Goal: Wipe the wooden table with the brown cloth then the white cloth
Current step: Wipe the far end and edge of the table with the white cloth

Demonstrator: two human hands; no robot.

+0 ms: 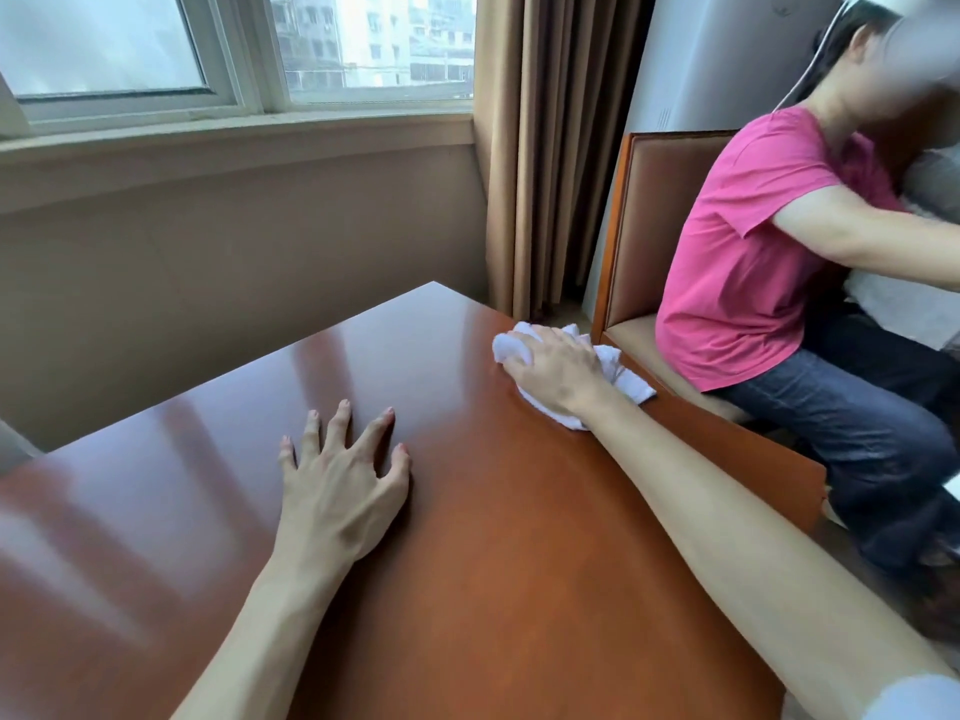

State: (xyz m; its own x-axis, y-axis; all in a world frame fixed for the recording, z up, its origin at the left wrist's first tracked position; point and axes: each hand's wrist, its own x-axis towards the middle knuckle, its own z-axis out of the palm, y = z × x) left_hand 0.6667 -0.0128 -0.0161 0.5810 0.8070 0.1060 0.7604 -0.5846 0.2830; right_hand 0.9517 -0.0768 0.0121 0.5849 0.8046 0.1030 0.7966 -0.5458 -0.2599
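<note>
While the right hand (558, 371) presses down on the white cloth (623, 374), the cloth sits bunched at the far right edge of the wooden table (467, 537), close to its far corner. Fingers of that hand curl over the top of the wad and grasp it; cloth bulges out on the far left side of the hand and a flatter tail sticks out right, reaching the table edge. Right forearm runs diagonally from the near right corner up to the cloth, just above the tabletop.

Left hand (340, 478) lies on the table near the middle, well apart from the cloth. Fingers spread and released, holding nothing, fingertips (343, 407) touching the glossy surface, palm slightly raised. Left forearm comes in from the near edge.

Tabletop is reddish-brown, shiny, with pale window reflections on its left half. Brown cloth not visible in this view.

Beyond the table on the right: a second person in a pink T-shirt (737, 262) and blue jeans (857, 423) sits on a wood-framed padded chair (654, 210), just beside the table's right edge, arm stretched to the right out of frame. Far left: a window (234, 49) with a beige sill, buildings outside. A tan curtain (545, 148) hangs between window and chair. Beige wall below the sill.
</note>
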